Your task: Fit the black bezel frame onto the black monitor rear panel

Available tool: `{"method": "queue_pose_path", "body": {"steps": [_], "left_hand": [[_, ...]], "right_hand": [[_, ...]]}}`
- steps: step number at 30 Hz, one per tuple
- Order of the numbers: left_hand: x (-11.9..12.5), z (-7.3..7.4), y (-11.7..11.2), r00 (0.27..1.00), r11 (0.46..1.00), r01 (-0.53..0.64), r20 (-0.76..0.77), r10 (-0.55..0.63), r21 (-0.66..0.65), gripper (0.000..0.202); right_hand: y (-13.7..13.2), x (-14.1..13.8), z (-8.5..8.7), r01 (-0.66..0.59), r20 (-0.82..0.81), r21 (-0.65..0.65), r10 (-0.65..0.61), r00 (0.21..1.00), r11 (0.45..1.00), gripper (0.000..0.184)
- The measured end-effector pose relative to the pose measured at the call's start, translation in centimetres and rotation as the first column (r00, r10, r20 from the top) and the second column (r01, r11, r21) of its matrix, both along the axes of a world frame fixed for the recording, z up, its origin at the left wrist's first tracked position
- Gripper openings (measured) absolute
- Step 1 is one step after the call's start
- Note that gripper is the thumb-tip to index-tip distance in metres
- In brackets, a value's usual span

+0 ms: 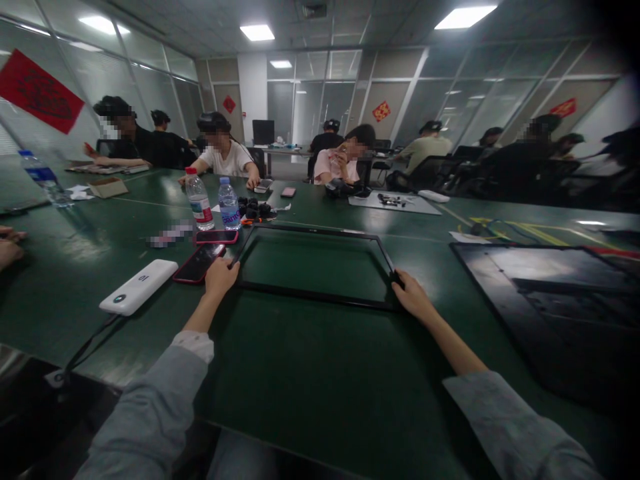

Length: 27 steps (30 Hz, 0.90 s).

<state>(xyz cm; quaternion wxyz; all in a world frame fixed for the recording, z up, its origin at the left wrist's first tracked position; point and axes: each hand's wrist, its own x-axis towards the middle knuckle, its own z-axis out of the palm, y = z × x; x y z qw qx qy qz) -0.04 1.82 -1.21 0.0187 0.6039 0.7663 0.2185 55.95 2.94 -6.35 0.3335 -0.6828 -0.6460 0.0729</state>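
Observation:
Between my hands is a thin, black rectangular frame that looks like a screen bezel (pixel 315 296); the green table shows through its opening. My left hand (pixel 220 277) is closed on the bezel's left side. On the opposite side, the fingers of my right hand (pixel 412 295) grip the right edge. The bezel is held over the table, tilted, with its long sides running left to right. Just beyond my left hand lies a phone with a red edge (pixel 200 263).
A white power bank (pixel 139 287) with a cable lies at left. Two bottles, one red-capped (pixel 199 203) and one blue-capped (pixel 229 205), stand behind another phone (pixel 217 237). A large dark panel (pixel 550 293) occupies the right. Several people sit across the room.

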Motion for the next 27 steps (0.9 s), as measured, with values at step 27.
{"method": "queue_pose_path", "body": {"steps": [27], "left_hand": [[-0.2,-0.2,-1.3,0.998,0.998,0.056,-0.006,-0.056,0.037,0.036]], "right_hand": [[-1.6,-1.4,2.0,-0.092,0.029,0.145,0.089,0.996,0.985,0.055]]}}
